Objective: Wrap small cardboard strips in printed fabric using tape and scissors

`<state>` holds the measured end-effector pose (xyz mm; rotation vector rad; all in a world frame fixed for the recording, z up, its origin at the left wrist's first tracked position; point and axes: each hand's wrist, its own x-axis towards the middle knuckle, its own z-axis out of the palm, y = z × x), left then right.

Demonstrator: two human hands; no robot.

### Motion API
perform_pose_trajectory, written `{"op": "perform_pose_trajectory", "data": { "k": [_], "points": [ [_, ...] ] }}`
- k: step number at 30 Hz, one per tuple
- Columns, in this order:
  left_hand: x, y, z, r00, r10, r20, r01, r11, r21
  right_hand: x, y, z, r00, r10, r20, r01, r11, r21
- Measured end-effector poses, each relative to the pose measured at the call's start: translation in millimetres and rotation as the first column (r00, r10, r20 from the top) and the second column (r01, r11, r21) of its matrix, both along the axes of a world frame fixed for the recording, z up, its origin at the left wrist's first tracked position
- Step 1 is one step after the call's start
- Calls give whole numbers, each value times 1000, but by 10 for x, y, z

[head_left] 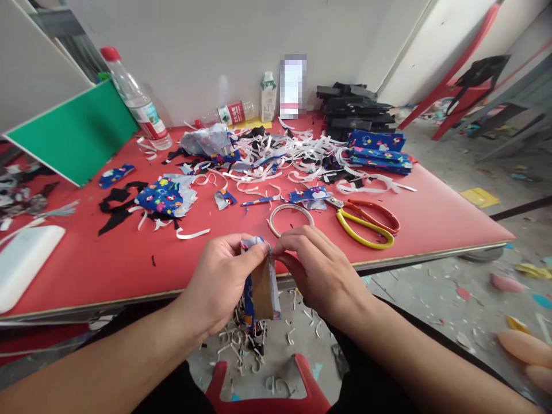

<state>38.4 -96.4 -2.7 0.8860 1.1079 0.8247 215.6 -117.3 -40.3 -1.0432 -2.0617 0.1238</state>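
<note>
Between my hands, at the table's front edge, is a small brown board piece (pixel 262 290) with blue patterned fabric (pixel 249 296) folded round its edges. My left hand (pixel 224 276) grips its upper left, thumb laid across the top. At the top right corner, the fingers of my right hand (pixel 321 261) pinch the fabric edge; the fingertips partly hide what they hold. Just beyond lies a roll of pale tape (pixel 292 208). Scissors with one yellow and one red handle (pixel 366 244) rest to the right of it.
White and black strips (pixel 297 152) are heaped mid-table with blue fabric scraps (pixel 159 194). Folded blue fabric pieces (pixel 379 158) and a black stack (pixel 357 106) stand at the back right. A plastic bottle (pixel 144 109) is at the back left, near a green board (pixel 81 132). Scraps litter the floor.
</note>
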Motion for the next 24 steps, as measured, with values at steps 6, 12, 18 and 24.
{"op": "perform_pose_trajectory", "data": {
  "k": [6,12,18,24],
  "points": [
    [23,16,-10,999,-13,30,14,1000,-9,24,10,1,999,39,-29,-40,999,-1],
    [-37,100,-32,998,43,47,-44,999,18,41,7,16,998,58,-20,-58,998,-16],
    [-245,445,-22,940,306,148,-327,934,144,142,1,170,979,199,42,-185,956,-227],
    [-486,660,13,883,439,167,-466,863,194,380,-130,361,922,384,-49,-314,668,-674]
  ]
}}
